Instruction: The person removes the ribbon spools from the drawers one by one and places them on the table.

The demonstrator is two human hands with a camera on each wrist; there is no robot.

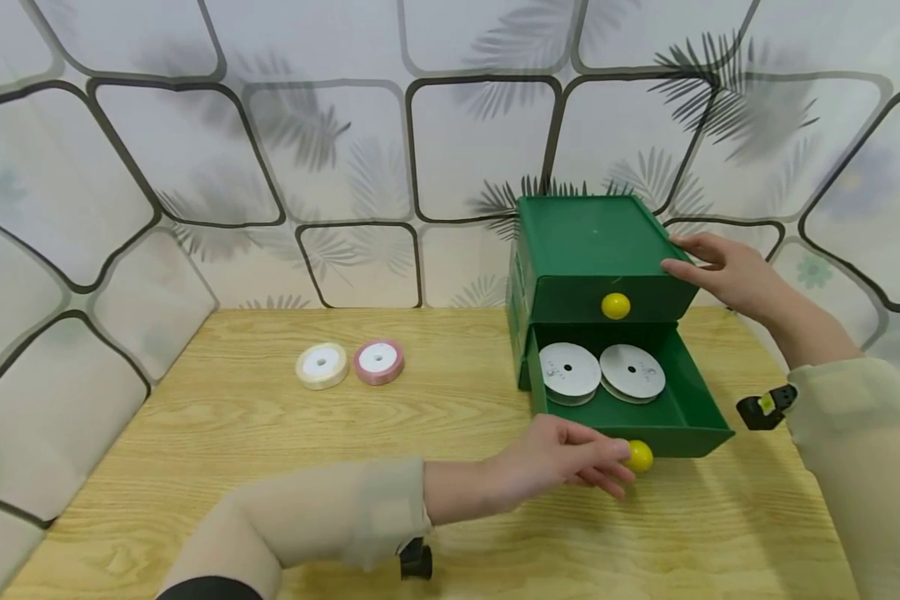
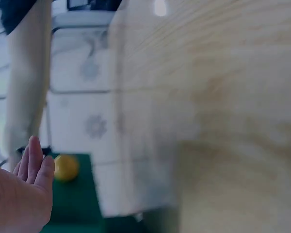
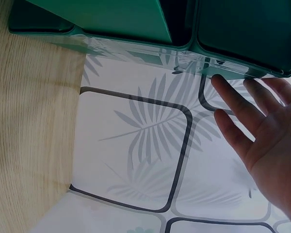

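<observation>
A green two-drawer box [image 1: 592, 237] stands at the right, its lower drawer [image 1: 690, 408] pulled out. Two white ribbon spools [image 1: 633, 372] lie flat side by side in that drawer. My left hand [image 1: 547, 462] is in front of the drawer, fingertips at the left side of its yellow knob [image 1: 640, 457]. In the left wrist view its fingers are fairly straight and the knob [image 2: 67, 168] shows uncovered beside them. My right hand [image 1: 735, 271] rests its fingers along the box's upper right edge. The right wrist view shows these fingers [image 3: 237, 99] extended and spread against the box.
A cream ribbon spool [image 1: 322, 366] and a pink ribbon spool [image 1: 378, 362] lie on the wooden table [image 1: 232, 433], left of the box. The upper drawer, with its yellow knob [image 1: 616, 306], is closed. A patterned backdrop [image 1: 345, 183] stands behind the table.
</observation>
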